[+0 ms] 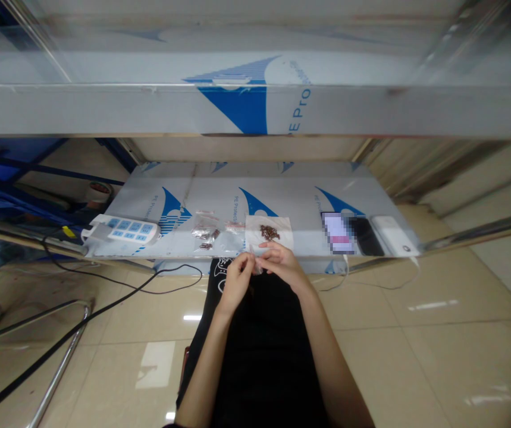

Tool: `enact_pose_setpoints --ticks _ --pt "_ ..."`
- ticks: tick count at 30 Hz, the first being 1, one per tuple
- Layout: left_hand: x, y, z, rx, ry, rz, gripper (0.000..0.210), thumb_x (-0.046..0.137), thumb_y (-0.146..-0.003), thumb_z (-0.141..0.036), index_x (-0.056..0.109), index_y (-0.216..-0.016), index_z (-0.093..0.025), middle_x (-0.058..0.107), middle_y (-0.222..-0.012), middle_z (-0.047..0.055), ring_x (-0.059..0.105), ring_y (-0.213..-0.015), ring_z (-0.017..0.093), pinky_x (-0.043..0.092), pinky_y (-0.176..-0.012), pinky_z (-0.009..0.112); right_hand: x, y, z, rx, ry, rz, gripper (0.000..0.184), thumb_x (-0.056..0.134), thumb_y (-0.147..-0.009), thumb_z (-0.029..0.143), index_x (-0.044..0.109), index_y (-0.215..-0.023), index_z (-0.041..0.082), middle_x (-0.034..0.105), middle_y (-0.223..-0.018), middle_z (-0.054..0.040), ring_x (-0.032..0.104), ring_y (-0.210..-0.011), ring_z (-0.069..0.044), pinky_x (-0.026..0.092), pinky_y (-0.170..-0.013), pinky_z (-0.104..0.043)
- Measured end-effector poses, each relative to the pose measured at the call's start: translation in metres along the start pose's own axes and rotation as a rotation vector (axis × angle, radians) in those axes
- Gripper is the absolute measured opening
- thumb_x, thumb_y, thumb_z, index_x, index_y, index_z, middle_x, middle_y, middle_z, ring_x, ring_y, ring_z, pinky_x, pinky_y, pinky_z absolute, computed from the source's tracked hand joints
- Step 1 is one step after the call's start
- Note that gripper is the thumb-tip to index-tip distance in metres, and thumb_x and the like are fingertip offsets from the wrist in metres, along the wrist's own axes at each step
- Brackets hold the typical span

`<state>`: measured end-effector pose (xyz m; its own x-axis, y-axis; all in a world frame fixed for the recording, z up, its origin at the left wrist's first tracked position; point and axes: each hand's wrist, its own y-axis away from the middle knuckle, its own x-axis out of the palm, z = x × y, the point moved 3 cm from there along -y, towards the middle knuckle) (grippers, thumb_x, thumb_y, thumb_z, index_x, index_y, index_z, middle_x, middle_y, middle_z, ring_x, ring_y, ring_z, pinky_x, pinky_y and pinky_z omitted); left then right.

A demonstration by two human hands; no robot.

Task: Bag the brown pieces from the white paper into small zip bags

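At the shelf's front edge, my left hand (238,278) and my right hand (282,265) meet with fingertips pinched together. Between them shows a bit of a small clear plastic bag (257,270), mostly covered by the fingers. Just beyond my right hand lies a white sheet (285,224) carrying a pile of small dark-brown metal pieces (269,232), perhaps screws. Left of the sheet are clear zip bags (204,223), some with similar brown pieces inside. Another clear bag (232,238) with a red seal line lies between them and the sheet.
A white power strip (132,230) sits on the shelf (210,178) at left. At right lie a phone with a lit screen (338,233), a black phone (364,236) and a white power bank (391,236) with cables. An upper panel (125,110) spans above.
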<state>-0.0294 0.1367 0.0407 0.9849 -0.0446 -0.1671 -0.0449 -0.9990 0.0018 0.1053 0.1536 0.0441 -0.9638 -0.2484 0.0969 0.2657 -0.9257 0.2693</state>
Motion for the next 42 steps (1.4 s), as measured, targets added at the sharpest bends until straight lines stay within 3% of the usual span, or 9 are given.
enact_pose_setpoints --ticks 5,10,20,26,33,39,42 --pt "-0.001 0.002 -0.004 0.035 -0.076 -0.034 0.027 0.042 -0.086 -0.034 0.055 -0.071 -0.016 0.053 -0.064 -0.001 0.051 -0.063 0.012 0.039 -0.063 0.022 0.004 0.001 0.002 -0.031 0.143 -0.048 0.031 0.065 -0.07 0.038 0.068 -0.091 0.016 0.07 -0.081 -0.0067 0.066 -0.069 -0.018 0.051 -0.052 -0.025" --pt "-0.003 0.004 -0.002 -0.013 -0.187 -0.043 0.028 0.043 -0.084 -0.032 0.05 -0.062 -0.017 0.048 -0.058 -0.003 0.047 -0.057 0.01 0.037 -0.059 0.02 0.01 0.004 0.011 -0.235 0.301 -0.059 0.016 0.061 -0.073 0.028 0.072 -0.073 0.016 0.07 -0.067 -0.0038 0.065 -0.063 -0.017 0.05 -0.057 -0.024" --pt "-0.003 0.003 -0.007 0.134 -0.391 -0.129 0.026 0.045 -0.082 -0.023 0.054 -0.059 -0.016 0.054 -0.065 0.001 0.053 -0.063 0.012 0.039 -0.064 0.023 0.013 0.003 0.012 -0.326 0.454 -0.134 0.014 0.059 -0.072 0.017 0.073 -0.071 0.018 0.071 -0.071 -0.0034 0.065 -0.065 -0.016 0.049 -0.059 -0.023" --pt "-0.004 0.003 -0.004 0.124 -0.409 -0.145 0.024 0.045 -0.082 -0.023 0.056 -0.062 -0.016 0.054 -0.069 0.0 0.055 -0.065 0.012 0.04 -0.066 0.023 0.015 0.003 0.012 -0.333 0.505 -0.153 0.016 0.057 -0.072 0.017 0.072 -0.069 0.019 0.07 -0.068 -0.0022 0.065 -0.062 -0.016 0.049 -0.057 -0.022" --pt "-0.005 0.006 -0.007 0.132 -0.476 -0.162 0.021 0.048 -0.079 -0.018 0.055 -0.059 -0.016 0.056 -0.071 0.0 0.054 -0.063 0.01 0.04 -0.066 0.023 -0.002 0.001 0.011 -0.236 0.442 -0.39 0.011 0.059 -0.066 0.019 0.069 -0.067 0.014 0.069 -0.063 -0.0061 0.065 -0.056 -0.018 0.05 -0.052 -0.024" --pt "-0.005 0.006 -0.008 0.106 -0.527 -0.207 0.019 0.05 -0.076 -0.017 0.058 -0.058 -0.018 0.056 -0.074 0.0 0.056 -0.069 0.012 0.041 -0.07 0.025 -0.006 0.001 0.01 -0.276 0.398 -0.299 0.017 0.058 -0.069 0.019 0.064 -0.084 0.017 0.068 -0.065 -0.0018 0.065 -0.059 -0.016 0.051 -0.055 -0.024" --pt "-0.008 0.006 -0.008 0.1 -0.577 -0.262 0.019 0.052 -0.075 -0.018 0.06 -0.058 -0.018 0.06 -0.085 0.004 0.057 -0.082 0.016 0.041 -0.076 0.029 -0.004 0.002 0.01 -0.295 0.473 -0.235 0.013 0.055 -0.073 0.019 0.064 -0.081 0.019 0.068 -0.069 -0.0013 0.064 -0.059 -0.014 0.049 -0.056 -0.023"
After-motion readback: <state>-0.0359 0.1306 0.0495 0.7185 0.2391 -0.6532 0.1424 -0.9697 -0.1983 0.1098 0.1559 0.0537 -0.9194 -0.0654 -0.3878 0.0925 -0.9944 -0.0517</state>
